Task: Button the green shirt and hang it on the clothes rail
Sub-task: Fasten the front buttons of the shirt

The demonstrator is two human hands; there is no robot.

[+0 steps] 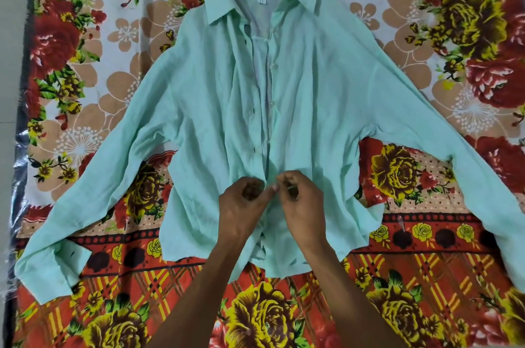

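Low on the green shirt, both hands' fingers pinch the placket – seemingly a lower button – upper buttons undone, hanging still ahead.

A small white rectangular fabric label is sewn inside the back of the collar of the pale mint-green long-sleeved cotton shirt, well beyond both hands, at the far end of the open front. It carries a faint mark, too small and blurred to read as a letter or number. No other text, brand, number or sign can be read anywhere, neither on the shirt nor on the flower-printed bedsheet beneath it.
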